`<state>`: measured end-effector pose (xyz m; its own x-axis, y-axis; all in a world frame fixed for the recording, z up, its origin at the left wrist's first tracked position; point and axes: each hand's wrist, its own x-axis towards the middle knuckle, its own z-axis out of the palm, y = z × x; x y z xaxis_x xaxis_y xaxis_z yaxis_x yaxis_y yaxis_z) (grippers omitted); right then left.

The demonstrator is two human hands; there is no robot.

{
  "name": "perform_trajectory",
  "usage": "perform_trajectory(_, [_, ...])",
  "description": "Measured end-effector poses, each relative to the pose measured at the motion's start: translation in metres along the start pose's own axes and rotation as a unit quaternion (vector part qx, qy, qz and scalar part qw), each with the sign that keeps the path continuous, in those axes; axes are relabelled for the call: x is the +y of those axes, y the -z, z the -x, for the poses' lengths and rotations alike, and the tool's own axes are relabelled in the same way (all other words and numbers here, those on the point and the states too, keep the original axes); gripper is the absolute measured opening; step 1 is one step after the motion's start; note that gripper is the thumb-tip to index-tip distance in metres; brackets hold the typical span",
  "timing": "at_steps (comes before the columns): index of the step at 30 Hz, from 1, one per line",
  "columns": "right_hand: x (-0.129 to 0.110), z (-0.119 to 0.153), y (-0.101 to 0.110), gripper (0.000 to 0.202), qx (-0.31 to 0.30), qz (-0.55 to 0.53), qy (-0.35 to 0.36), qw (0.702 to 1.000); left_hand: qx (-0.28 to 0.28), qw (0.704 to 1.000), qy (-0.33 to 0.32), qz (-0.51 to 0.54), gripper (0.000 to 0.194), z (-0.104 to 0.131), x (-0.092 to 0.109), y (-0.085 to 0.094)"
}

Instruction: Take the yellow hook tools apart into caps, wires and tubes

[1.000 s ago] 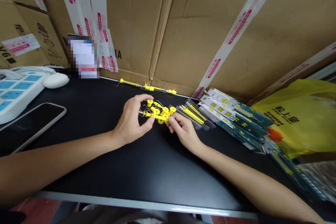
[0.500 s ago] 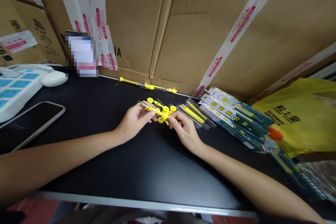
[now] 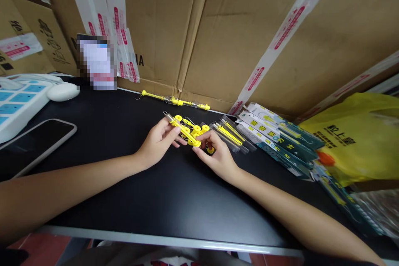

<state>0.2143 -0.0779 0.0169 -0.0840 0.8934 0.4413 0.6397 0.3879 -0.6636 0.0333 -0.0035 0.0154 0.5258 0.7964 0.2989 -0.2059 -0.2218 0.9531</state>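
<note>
My left hand (image 3: 157, 139) is closed, thumb and fingers pinching a yellow spring-scale rod (image 3: 183, 130) with a metal spring at its upper end and a small wire hook on top. The rod slants down to the right. At its lower, round yellow end, my right hand (image 3: 220, 156) is closed, thumb and forefinger on the tip. Behind the rod lies a heap of small yellow parts (image 3: 205, 128), including round caps and wire hooks, partly hidden by my fingers. Clear tubes with yellow strips (image 3: 230, 135) lie just right of the heap.
An assembled yellow spring scale (image 3: 176, 102) lies at the back, against a taped cardboard box (image 3: 162, 20). Printed boxes (image 3: 274, 137) and a yellow plastic bag (image 3: 358, 137) are at right. At left are a phone (image 3: 37, 145), a power strip (image 3: 25, 104) and a blurred screen (image 3: 97, 64).
The rod has tilted more steeply, its lower end now nearer to me. My right thumb and forefinger have moved from the parts behind onto that end.
</note>
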Motion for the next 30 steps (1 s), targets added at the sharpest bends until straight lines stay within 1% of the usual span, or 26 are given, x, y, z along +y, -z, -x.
perform_trajectory(5, [0.005, -0.001, 0.001, 0.013, -0.009, 0.041, 0.017, 0.999, 0.053, 0.998, -0.009, 0.018, 0.028, -0.003, 0.007, 0.003])
perform_trajectory(10, [0.002, -0.008, 0.0, 0.016, -0.049, 0.119, 0.074, 0.989, 0.111, 0.994, -0.002, 0.025, 0.02, -0.01, 0.007, 0.007])
perform_trajectory(13, [-0.004, -0.015, -0.004, 0.011, -0.079, 0.202, 0.121, 0.969, 0.12, 0.992, 0.009, 0.026, 0.017, -0.011, 0.004, 0.009])
perform_trajectory(16, [-0.009, -0.023, -0.011, 0.014, -0.104, 0.303, 0.163, 0.933, 0.108, 0.994, 0.005, 0.008, 0.021, -0.011, 0.002, 0.009])
perform_trajectory(19, [-0.01, -0.03, -0.019, 0.016, -0.107, 0.376, 0.168, 0.905, 0.096, 0.995, -0.002, -0.014, 0.026, -0.01, 0.001, 0.009])
perform_trajectory(21, [-0.009, -0.033, -0.022, 0.019, -0.101, 0.395, 0.16, 0.899, 0.097, 0.995, -0.008, -0.027, 0.027, -0.01, -0.001, 0.009])
perform_trajectory(23, [-0.01, -0.034, -0.021, 0.021, -0.087, 0.388, 0.15, 0.905, 0.1, 0.994, -0.015, -0.033, 0.027, -0.01, -0.002, 0.01])
perform_trajectory(25, [-0.014, -0.032, -0.017, 0.02, -0.073, 0.338, 0.139, 0.928, 0.092, 0.995, -0.014, -0.027, 0.027, -0.01, -0.002, 0.01])
perform_trajectory(28, [-0.023, -0.026, -0.012, 0.023, -0.069, 0.197, 0.111, 0.972, 0.042, 0.999, -0.008, -0.01, 0.028, -0.007, 0.001, 0.008])
perform_trajectory(30, [-0.028, -0.021, -0.009, 0.023, -0.074, 0.112, 0.086, 0.987, -0.001, 1.0, -0.009, -0.009, 0.03, -0.006, 0.003, 0.006])
